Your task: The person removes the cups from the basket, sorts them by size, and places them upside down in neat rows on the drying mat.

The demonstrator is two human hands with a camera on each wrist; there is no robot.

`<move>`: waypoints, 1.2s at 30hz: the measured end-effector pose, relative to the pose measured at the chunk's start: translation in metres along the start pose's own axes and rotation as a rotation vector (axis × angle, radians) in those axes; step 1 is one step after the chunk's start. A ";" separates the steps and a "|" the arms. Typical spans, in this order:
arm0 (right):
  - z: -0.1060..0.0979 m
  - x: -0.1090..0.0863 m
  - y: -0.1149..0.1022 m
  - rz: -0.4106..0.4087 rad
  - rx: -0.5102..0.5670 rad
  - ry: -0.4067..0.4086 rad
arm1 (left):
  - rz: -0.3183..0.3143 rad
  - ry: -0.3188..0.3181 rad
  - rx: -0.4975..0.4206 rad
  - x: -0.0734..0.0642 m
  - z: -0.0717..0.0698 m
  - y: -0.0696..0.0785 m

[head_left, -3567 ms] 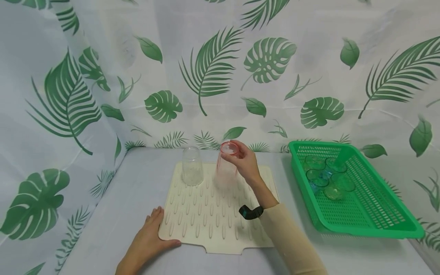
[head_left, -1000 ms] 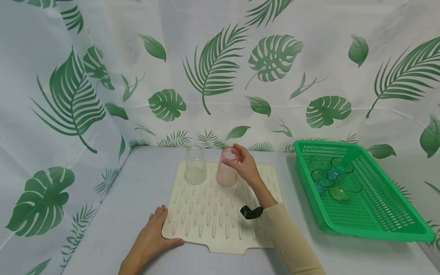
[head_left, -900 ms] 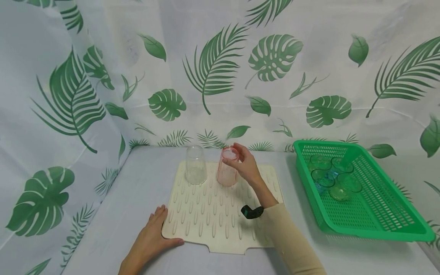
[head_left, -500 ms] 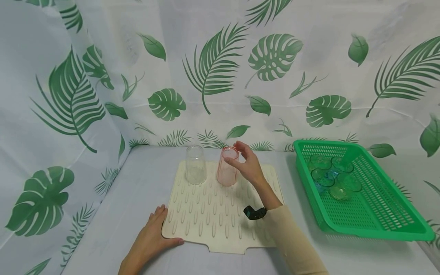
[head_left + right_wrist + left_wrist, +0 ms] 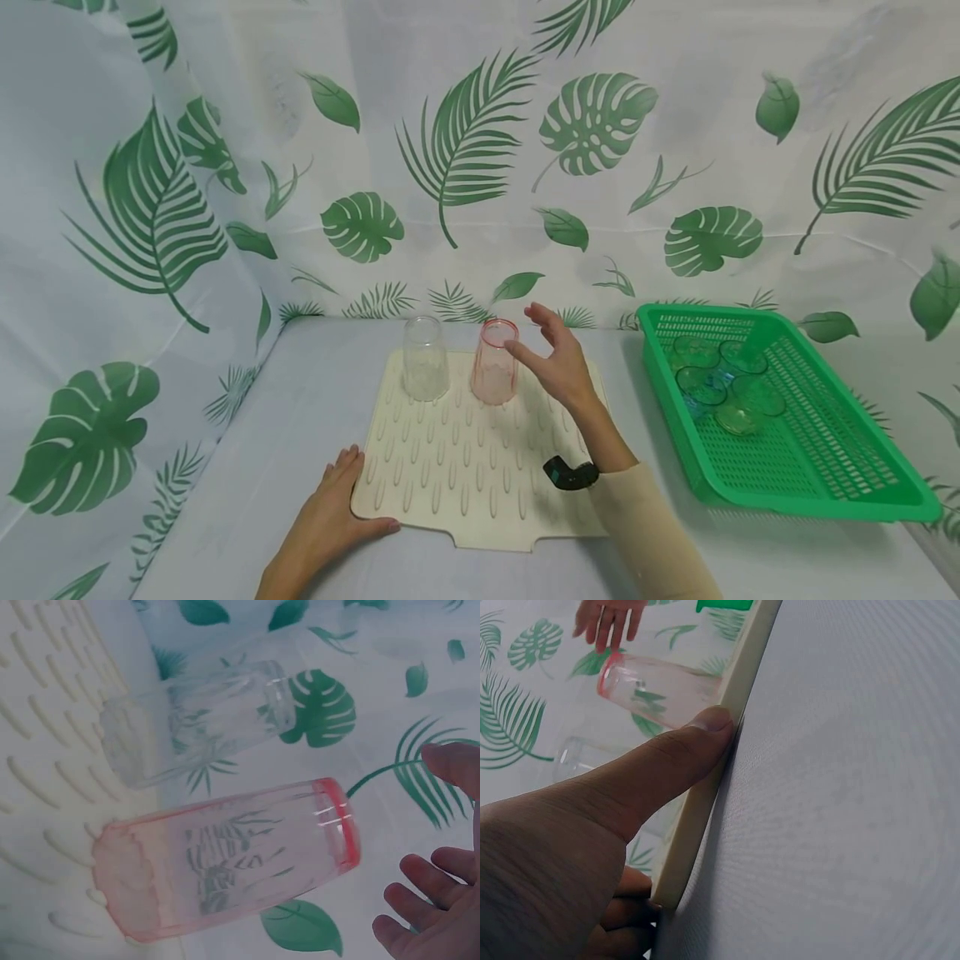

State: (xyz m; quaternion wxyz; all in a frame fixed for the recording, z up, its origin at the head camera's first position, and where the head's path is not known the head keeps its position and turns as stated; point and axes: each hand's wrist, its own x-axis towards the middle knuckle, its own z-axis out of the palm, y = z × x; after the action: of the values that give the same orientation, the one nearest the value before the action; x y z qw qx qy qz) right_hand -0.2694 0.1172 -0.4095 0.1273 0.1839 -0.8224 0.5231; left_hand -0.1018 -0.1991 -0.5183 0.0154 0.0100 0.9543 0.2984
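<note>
We judge two glasses placed: the clear glass [image 5: 425, 362] and pink glass [image 5: 494, 371] stand on the mid-frame mat [image 5: 450, 479]. Four glasses [image 5: 716, 386] remain in the basket [image 5: 795, 505], right. Our right hand [image 5: 561, 360] spreads wide, off the pink glass; our left hand [image 5: 328, 518], loosely splayed, touches the mat.

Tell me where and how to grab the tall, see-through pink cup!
Probably pinch the tall, see-through pink cup near its narrower, red-rimmed top, thumb and fingers on opposite sides. Come from the right, where the bare right hand is: a tall, colourless see-through cup stands close on the left. The pink one stands on its wider end, so its top should be easy to reach.
</note>
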 end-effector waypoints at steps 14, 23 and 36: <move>-0.037 -0.020 -0.010 -0.033 -0.098 0.075 | -0.016 -0.014 -0.001 0.001 0.001 0.000; -0.067 -0.032 -0.011 -0.042 -0.146 0.141 | 0.018 -0.011 -0.036 -0.001 -0.002 -0.002; -0.112 -0.055 -0.015 0.097 -0.171 0.284 | 0.012 -0.007 -0.023 0.000 0.000 0.000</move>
State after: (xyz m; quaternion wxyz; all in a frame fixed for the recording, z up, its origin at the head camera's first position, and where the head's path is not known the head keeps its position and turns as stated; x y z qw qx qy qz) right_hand -0.2114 0.2226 -0.3729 0.2319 0.0567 -0.8455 0.4777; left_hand -0.1014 -0.1993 -0.5180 0.0171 0.0164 0.9507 0.3092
